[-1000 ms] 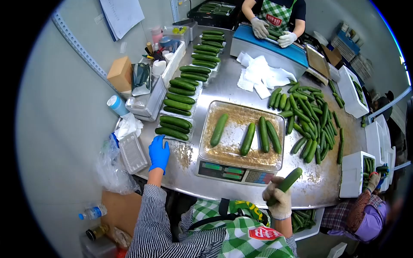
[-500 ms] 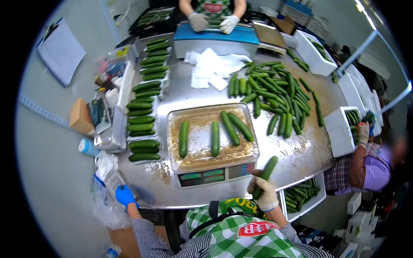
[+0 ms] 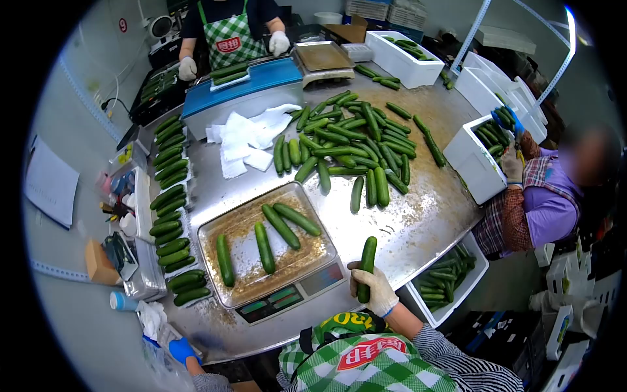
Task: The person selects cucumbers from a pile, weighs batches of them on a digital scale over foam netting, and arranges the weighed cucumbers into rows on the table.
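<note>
My right hand [image 3: 375,291], in an off-white glove, is closed around a cucumber [image 3: 368,256] held nearly upright above the table's near edge. To its left, several cucumbers [image 3: 264,247] lie apart on the metal tray of a digital scale [image 3: 212,261]. My left hand [image 3: 183,351], in a blue glove, is low at the left by the table edge, close to a clear plastic container [image 3: 168,334]; its fingers are too indistinct to read. A large pile of cucumbers [image 3: 353,140] covers the table beyond my right hand.
Cucumbers on white trays [image 3: 171,228] line the left side. White cloths [image 3: 245,140] lie near a blue-topped machine [image 3: 241,85], where a co-worker [image 3: 232,39] stands. At right, another person [image 3: 548,202] handles cucumbers in a foam box [image 3: 480,173]. A white crate [image 3: 434,320] sits below the table edge.
My view has turned to the right. My right hand still holds the cucumber, now more upright. The far co-worker's hands have left the wrapped cucumbers on the machine and moved apart.
</note>
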Demonstrator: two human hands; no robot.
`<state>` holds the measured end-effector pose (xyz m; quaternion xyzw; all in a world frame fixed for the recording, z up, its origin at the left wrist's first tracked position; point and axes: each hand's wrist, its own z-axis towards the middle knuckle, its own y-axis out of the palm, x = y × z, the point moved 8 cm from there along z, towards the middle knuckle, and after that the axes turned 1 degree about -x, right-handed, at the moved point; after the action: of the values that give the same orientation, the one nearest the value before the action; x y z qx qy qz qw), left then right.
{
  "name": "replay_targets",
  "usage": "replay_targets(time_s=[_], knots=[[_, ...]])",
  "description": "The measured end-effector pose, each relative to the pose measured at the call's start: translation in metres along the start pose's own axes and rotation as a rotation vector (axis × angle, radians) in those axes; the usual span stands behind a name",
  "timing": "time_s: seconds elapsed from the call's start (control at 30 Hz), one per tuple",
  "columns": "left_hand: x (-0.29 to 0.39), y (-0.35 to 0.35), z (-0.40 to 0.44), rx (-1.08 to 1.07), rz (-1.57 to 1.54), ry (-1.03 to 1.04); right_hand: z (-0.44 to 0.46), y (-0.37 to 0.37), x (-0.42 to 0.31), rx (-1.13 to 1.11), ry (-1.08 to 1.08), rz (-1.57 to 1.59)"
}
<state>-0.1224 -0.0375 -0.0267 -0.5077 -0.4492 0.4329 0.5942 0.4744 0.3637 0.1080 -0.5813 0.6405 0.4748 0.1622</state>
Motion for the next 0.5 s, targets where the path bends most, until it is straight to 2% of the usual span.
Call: replay_targets(time_s=[0.1, 0.23, 0.3, 0.37, 0.43, 0.5], knots=[[0.008, -0.016, -0.003, 0.019, 0.077, 0.021, 0.017, -0.030, 0.003, 0.092, 0.054, 0.091], [0.009, -0.048, -0.012, 0.125, 0.030, -0.026, 0.066, -0.079, -0.011, 0.227, 0.065, -0.083], [0.001, -0.058, -0.013, 0.147, 0.125, -0.120, 0.118, -0.106, -0.028, 0.238, -0.021, -0.209], [-0.009, -0.077, -0.026, 0.233, 0.150, -0.168, 0.158, -0.101, -0.079, 0.232, -0.338, -0.354], [-0.002, -0.096, -0.044, 0.372, 0.097, -0.138, 0.172, -0.080, -0.123, 0.294, -0.573, -0.533], [0.016, -0.120, -0.063, 0.372, 0.075, -0.237, 0.188, -0.066, -0.117, 0.337, -0.377, -1.114]])
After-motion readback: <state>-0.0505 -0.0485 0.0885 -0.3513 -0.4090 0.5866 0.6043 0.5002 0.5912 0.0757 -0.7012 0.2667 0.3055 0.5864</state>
